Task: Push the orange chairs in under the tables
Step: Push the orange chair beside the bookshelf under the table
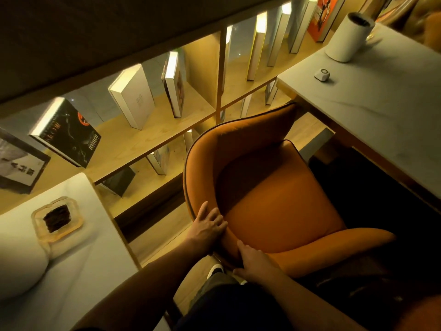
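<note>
An orange padded armchair (269, 199) with dark piping stands in front of me, its seat facing a white marble-topped table (381, 120) at the right. The seat's front edge lies just beneath that table's near edge. My left hand (207, 225) grips the curved top rim of the chair back. My right hand (255, 261) grips the same rim a little further right. Both hands are closed over the backrest edge.
A second white table (78, 263) at the left holds a glass ashtray (57, 219). A lit wooden bookshelf (167, 130) with several books runs behind the chair. A white cylinder (349, 37) and a small white device (322, 74) sit on the right table.
</note>
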